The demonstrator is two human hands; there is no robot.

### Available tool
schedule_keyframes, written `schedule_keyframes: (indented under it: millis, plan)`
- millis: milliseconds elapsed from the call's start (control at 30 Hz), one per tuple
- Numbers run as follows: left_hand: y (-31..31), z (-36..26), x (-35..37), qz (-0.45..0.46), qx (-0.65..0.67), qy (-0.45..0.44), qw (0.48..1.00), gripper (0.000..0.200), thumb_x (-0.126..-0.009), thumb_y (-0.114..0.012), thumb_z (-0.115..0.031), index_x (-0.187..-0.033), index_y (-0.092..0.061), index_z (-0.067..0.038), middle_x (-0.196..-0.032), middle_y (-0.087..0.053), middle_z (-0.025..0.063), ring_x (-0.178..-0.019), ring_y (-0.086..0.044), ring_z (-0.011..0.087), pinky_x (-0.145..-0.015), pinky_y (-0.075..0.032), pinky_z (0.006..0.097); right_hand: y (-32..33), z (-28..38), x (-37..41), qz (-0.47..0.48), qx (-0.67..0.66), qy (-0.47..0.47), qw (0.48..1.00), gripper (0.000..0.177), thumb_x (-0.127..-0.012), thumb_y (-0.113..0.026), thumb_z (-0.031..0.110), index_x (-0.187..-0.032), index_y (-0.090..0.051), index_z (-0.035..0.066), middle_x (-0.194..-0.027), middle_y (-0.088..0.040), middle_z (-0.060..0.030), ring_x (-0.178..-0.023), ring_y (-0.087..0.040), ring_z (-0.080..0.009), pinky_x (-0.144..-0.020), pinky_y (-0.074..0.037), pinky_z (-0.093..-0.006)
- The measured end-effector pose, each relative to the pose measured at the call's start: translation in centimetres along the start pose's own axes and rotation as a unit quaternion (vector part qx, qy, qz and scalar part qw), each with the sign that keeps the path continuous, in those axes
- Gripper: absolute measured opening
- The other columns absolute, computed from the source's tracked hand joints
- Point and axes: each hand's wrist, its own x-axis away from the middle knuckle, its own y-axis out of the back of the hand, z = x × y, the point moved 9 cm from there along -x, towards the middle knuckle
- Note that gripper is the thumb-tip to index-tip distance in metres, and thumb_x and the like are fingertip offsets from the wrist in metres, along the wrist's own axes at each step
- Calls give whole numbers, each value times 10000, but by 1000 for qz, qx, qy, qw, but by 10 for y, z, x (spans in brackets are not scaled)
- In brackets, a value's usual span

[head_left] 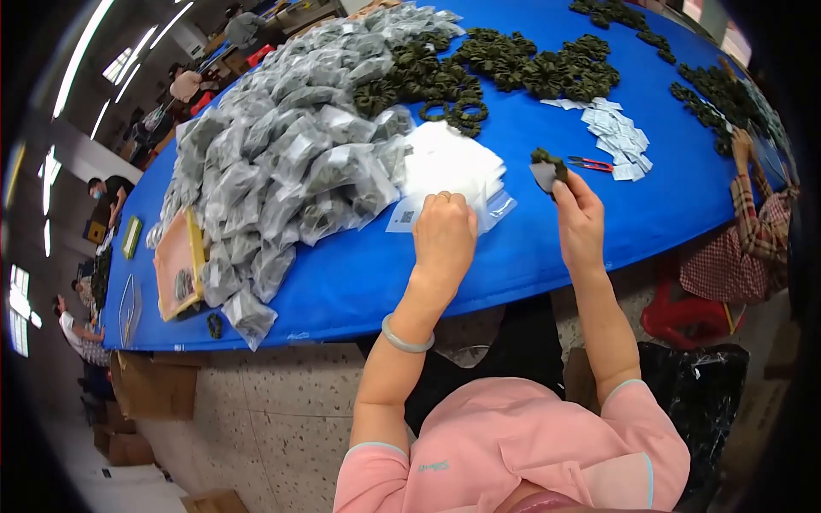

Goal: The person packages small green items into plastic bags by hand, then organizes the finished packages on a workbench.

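My right hand [581, 218] pinches a dark green scrunchie [540, 157] with a pale tag [543, 177] between thumb and fingers, raised over the blue table. My left hand [445, 235] is closed, fingers curled, over the near edge of a stack of clear plastic bags [445, 162]. Its fingertips are hidden beneath the hand. The top bags look white, and a printed label [408, 217] shows beside the left hand. Left of the stack lies a big heap of bagged scrunchies [299, 145]. Loose scrunchies [505, 60] are piled behind it.
Red-handled thread snips [590, 163] lie beside a pile of small white tags [617, 137]. A shallow box [178, 265] stands at the table's left. At the right, a person in a checked sleeve [757, 218] works near more scrunchies [718, 90]. A red stool [684, 312] is below.
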Motion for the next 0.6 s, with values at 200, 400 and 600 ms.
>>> schedule_keyframes:
  millis: [200,400,600]
  plan:
    - [34,24,24,-51,-81,-3,995,54,-740,-654,-12,-716,-610,-33,-707,-613,92,-665,-569,237,-571,-481,313,-4,-9,31,36,-52,-42,997,305,-962,-560,64,-1245,-586,-46,-1139,-658,-113,-1013,-615,-153,-950,-451,-248]
    - [46,84,60,-129,-36,51,990,108,-727,-670,8,-751,-603,-74,-762,-639,38,-679,-572,213,-594,-477,293,-11,-47,26,69,-102,-149,981,313,-960,-565,79,-1240,-585,-59,-1138,-661,-116,-1024,-618,-155,-953,-452,-249]
    - [67,83,82,-155,4,28,987,173,-708,-704,32,-823,-636,-78,-824,-669,15,-715,-597,197,-631,-491,280,-70,-15,-95,90,223,60,969,304,-942,-558,111,-1209,-642,-10,-925,-689,-41,-721,-555,-92,-651,-433,-213]
